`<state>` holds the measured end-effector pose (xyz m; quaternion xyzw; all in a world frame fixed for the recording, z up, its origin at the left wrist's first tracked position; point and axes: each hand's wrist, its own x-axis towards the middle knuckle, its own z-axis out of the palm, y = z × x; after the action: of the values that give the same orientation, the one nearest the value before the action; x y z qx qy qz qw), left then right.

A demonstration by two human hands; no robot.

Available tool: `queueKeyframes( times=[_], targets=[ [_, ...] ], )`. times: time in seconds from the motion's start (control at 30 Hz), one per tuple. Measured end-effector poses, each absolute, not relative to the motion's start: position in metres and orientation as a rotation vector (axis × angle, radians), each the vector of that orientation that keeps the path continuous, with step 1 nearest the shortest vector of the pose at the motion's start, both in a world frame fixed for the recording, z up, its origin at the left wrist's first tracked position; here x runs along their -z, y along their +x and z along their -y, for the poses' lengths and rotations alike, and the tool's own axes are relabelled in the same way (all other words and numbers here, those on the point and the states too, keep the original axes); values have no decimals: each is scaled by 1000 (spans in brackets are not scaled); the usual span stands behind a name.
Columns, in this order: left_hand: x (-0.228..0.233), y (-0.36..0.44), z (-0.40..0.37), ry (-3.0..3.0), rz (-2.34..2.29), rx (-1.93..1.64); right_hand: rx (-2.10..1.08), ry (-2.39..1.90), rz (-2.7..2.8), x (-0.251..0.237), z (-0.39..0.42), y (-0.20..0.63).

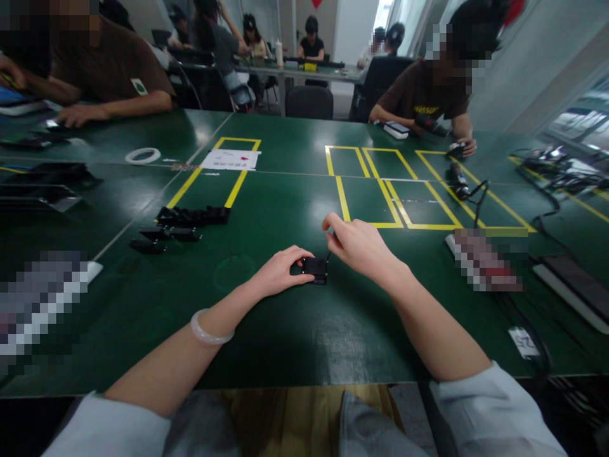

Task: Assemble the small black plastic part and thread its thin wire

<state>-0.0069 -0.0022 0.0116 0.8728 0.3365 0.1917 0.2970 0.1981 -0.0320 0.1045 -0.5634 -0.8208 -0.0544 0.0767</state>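
A small black box-shaped part (315,269) lies on the green table (285,330) in front of me. My left hand (280,271) rests on the table and pinches the part's left side with its fingertips. Above and to the right, my right hand (358,244) hovers over the part with thumb and finger pinched on a thin dark piece that sticks up at the part's right edge. What that piece is I cannot tell. A pale bangle (209,330) circles my left wrist.
A row of similar black parts (193,217) and two loose ones (159,238) lie at left. Yellow tape outlines (390,190) mark the table. A black tool with cable (460,181) lies at right. A white ring (143,155) and paper sheet (231,159) sit farther back. Other people sit across the table.
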Motion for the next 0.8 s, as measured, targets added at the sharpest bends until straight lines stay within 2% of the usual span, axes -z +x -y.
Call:
queueKeyframes(
  times=[0.27,0.8],
  targets=[
    [-13,-7,3,2311,-892,-503,276,-1738,2466,-106,32,196],
    [-10,-7,1,2308,-885,-518,69,-1670,2499,-109,35,196]
  ],
)
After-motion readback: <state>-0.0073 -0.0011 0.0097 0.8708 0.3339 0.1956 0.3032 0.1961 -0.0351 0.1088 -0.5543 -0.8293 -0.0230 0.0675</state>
